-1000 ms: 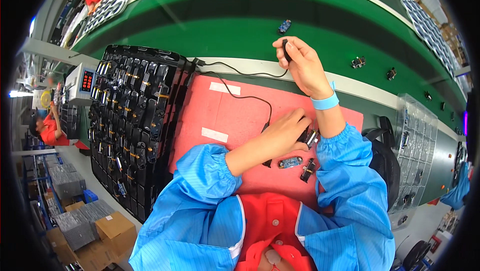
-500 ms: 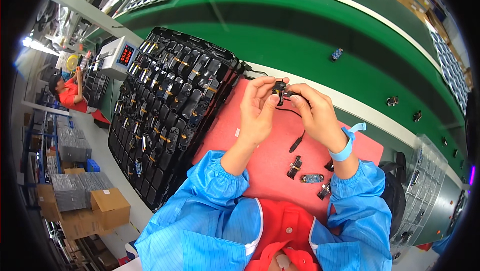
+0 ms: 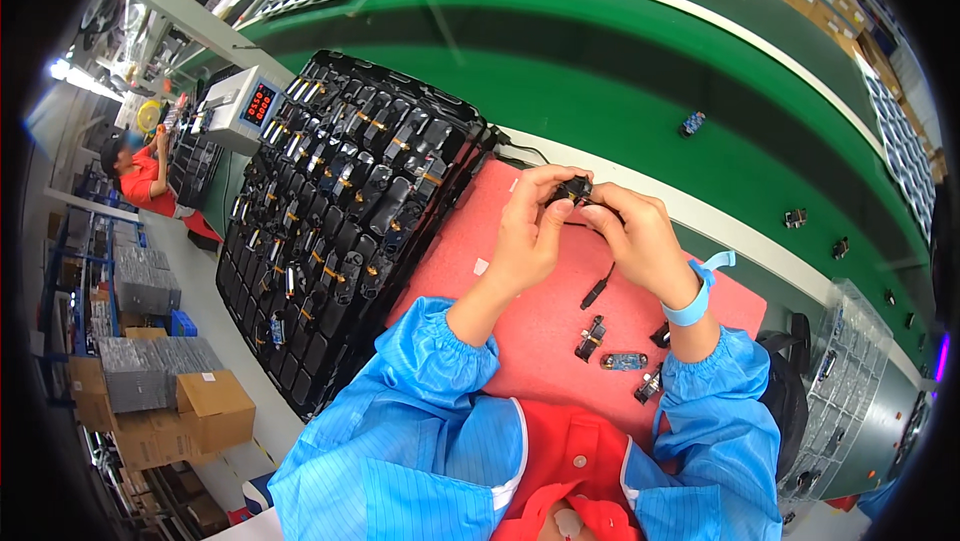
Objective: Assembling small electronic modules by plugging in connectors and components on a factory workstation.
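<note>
Over the pink foam mat [image 3: 480, 316], both my hands are closed around a small black electronic module [image 3: 573, 188]. My left hand [image 3: 530, 231] pinches it between thumb and fingers on the left. On the right, my right hand [image 3: 640, 236] presses thumb and fingertips against it; whether those fingers also grip a plug is hidden. A thin black cable runs beneath the right fingers, and its black inline piece [image 3: 597, 291] lies on the mat. Nearer to me are a black module [image 3: 590, 339], a blue circuit board part [image 3: 624, 362] and another black module [image 3: 648, 384].
A stack of black compartment trays [image 3: 340, 201] full of modules stands left, beside a power supply [image 3: 240, 109] with red digits. Beyond the mat runs a green conveyor belt [image 3: 600, 71] carrying scattered parts. Clear plastic trays [image 3: 845, 381] lie right. Another person [image 3: 140, 176] works far left.
The black module has been turned and tilted between my fingers. Both hands have shifted slightly to the right, with the fingers closer together around it. The whole view has moved a little.
</note>
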Available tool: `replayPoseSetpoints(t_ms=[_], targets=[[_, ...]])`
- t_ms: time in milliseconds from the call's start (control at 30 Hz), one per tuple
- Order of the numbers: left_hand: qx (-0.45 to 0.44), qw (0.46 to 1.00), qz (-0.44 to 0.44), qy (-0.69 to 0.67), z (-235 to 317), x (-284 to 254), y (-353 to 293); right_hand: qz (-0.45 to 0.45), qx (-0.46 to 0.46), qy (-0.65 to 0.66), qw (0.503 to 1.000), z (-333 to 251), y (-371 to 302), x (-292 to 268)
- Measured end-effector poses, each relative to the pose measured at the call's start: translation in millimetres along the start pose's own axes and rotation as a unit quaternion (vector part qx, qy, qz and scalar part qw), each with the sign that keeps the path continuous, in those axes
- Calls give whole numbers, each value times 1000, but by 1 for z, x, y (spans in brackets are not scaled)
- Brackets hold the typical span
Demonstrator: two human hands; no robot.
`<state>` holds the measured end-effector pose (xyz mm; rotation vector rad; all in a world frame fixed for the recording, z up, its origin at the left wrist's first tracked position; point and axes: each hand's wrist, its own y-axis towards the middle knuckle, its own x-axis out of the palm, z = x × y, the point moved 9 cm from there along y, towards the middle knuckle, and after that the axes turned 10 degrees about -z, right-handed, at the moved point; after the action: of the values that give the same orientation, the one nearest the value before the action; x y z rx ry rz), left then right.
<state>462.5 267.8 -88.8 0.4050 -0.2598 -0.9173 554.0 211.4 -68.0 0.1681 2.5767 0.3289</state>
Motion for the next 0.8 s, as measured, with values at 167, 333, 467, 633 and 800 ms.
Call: replayPoseSetpoints(t_ms=[167,333,467,633,800], targets=[[76,991,-36,105,23,-9,4,1,121,375,919,36,-5,17],[-52,983,74,160,19,-29,-3,-43,110,138,983,31,-3,9],[-130,953,38,269,23,-12,-2,-40,123,201,971,30,-8,11],[22,972,33,231,51,-10,1,-7,115,322,940,30,-4,11],[-82,962,85,245,38,-19,-3,63,4,-37,997,-9,-3,1]])
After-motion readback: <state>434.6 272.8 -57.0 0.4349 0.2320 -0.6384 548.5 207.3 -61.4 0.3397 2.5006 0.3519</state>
